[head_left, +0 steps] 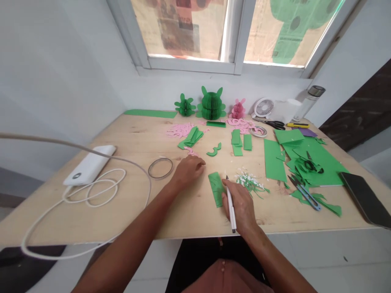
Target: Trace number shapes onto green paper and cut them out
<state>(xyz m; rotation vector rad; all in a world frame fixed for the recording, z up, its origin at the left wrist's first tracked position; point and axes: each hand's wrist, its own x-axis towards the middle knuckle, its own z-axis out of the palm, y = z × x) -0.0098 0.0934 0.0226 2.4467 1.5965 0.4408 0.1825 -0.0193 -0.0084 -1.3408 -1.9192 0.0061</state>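
My right hand point(242, 205) is closed around a white pen point(231, 209), its dark tip pointing away from me. The hand rests against the right edge of a small green paper strip point(216, 190), which bears faint dark lines. To the strip's left, my left hand point(188, 171) lies on the table with its fingers curled together and nothing visible in them. Just beyond it is a pink wavy paper piece point(190, 151). A green wavy cutout point(214, 149) lies further off, between the two hands. Green and white paper scraps point(252, 183) are heaped right of the pen hand.
Blue-handled snips point(307, 195), green sheets point(275, 160) and a phone point(366, 199) lie right. Left are a tape ring point(160, 168), a power bank point(90, 165) and a looping white cable point(117, 183). Paper figures point(211, 105), black scissors point(275, 124) and a fan point(264, 107) are at the back.
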